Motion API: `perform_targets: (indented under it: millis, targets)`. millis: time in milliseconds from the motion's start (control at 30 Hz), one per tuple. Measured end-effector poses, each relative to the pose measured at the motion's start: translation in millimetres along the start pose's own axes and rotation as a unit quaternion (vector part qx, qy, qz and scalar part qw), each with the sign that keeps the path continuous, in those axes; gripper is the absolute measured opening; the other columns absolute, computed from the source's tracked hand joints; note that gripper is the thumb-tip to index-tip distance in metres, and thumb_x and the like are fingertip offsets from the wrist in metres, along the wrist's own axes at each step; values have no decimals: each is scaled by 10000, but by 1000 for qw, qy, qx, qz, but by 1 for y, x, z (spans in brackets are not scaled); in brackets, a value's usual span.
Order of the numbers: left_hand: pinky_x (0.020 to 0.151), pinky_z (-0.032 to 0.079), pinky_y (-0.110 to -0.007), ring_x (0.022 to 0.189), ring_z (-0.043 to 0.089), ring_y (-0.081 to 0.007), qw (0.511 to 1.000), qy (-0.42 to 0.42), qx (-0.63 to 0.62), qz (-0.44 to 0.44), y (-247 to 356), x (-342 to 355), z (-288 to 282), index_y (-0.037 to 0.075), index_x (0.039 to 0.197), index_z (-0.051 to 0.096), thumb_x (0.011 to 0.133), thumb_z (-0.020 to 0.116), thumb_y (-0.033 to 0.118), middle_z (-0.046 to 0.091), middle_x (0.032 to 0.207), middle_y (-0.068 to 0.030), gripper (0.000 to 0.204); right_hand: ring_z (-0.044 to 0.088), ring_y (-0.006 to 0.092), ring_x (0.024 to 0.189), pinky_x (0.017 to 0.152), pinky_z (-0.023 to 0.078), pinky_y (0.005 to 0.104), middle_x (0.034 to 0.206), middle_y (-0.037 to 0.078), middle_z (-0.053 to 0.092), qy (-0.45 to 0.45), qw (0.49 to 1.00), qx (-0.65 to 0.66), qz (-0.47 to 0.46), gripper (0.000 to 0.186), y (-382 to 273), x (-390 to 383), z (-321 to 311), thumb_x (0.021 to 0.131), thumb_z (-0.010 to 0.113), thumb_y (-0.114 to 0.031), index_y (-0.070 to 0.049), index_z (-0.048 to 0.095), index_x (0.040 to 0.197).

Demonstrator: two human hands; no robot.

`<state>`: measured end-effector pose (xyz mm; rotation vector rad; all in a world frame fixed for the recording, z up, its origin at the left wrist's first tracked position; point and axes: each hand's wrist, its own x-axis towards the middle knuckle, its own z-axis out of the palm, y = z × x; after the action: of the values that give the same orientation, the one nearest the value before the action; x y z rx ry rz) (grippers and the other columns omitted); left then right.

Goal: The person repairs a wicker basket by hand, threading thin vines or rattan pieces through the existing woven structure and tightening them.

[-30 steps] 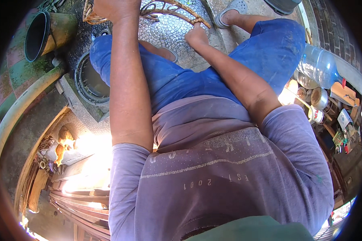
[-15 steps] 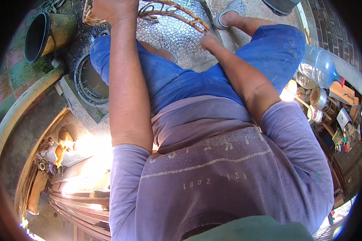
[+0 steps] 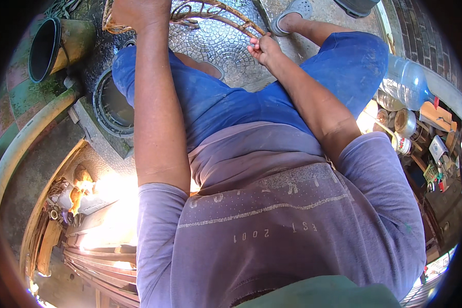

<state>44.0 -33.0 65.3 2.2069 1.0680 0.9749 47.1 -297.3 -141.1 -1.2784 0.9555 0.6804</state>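
Observation:
A rusty, curved metal frame (image 3: 218, 19) with scrollwork spans the top of the view, between my hands. My left hand (image 3: 141, 13) is over its left part, back of the hand up, closed around it as far as shows; the fingertips are hidden. At the frame's right end is my right hand (image 3: 266, 50), palm partly turned up and fingers curled together. A small greyish bit shows between those fingers, too small to name. Below the frame are my knees in blue shorts (image 3: 231, 105), spread apart.
Left of my knee stands a round black tub (image 3: 101, 120) of murky liquid. A tipped bucket (image 3: 69, 45) and a thick pale pipe (image 3: 25, 131) lie farther left. To the right are a clear water jug (image 3: 408, 82) and cluttered cans and tools. Patterned paving (image 3: 236, 64) lies ahead.
My right hand has turned from a fist with its back up to a palm-up pinch at the frame's end, slightly higher. My left hand stays at the frame. The whole view has shifted slightly.

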Motion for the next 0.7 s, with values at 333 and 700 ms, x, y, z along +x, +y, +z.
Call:
perform_targets:
  millis: [333, 700]
  targets:
    - [754, 531, -541, 812, 696, -477, 999, 11, 20, 33, 15, -12, 9, -25, 945, 747, 962, 588, 455, 710, 839, -288, 506, 713, 349, 1028, 921, 557, 458, 1217, 246, 701, 82, 863, -418, -272, 662, 16, 18, 5, 926, 558, -108, -18, 369, 1554]
    - [790, 530, -560, 837, 694, -490, 1000, 11, 28, 2, 4, -11, 7, -16, 951, 754, 958, 555, 497, 714, 863, -300, 551, 661, 413, 1178, 1011, 509, 507, 1302, 263, 660, 43, 735, -587, -336, 800, -12, -37, 19, 893, 615, -215, -158, 294, 1623]
